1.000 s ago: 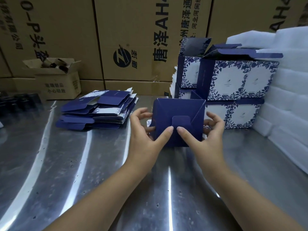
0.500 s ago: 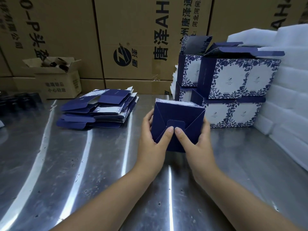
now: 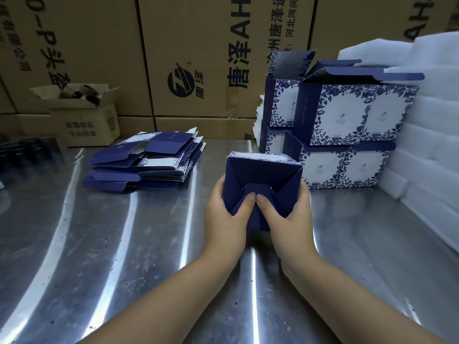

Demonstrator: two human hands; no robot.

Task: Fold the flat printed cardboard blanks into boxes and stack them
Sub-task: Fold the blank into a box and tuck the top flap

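Box: the one dark-blue box (image 3: 263, 175) being worked on is held just above the middle of the tabletop (image 3: 124, 244), its folded bottom turned toward the person.
Left hand: the left hand (image 3: 228, 214) is wrapped around the box's left side, thumb on the bottom panel.
Right hand: the right hand (image 3: 290, 217) is clamped on the right side in the same way, thumb beside the left one.
Thumbs: both thumbs (image 3: 249, 198) meet just under the small centre tab (image 3: 257, 188) and press there.
Change: a second ago the fingers were spread loosely at the box's sides and the tab stood out larger. Now both hands close round the box, the thumbs are together, and less of the tab shows.
Meaning: the bottom lock looks nearly tucked home. Once it holds, this box should be ready to turn over and join the others.
Stack: the finished boxes (image 3: 347, 135) stand two tiers high near the far right edge, with white foam (image 3: 434, 120) beside them.
Blanks: the flat blanks (image 3: 146, 162) lie piled toward the far left, well apart from the hands, so many remain to fold.
Risk: uneven thumb pressure could crease the tab instead of seating it.
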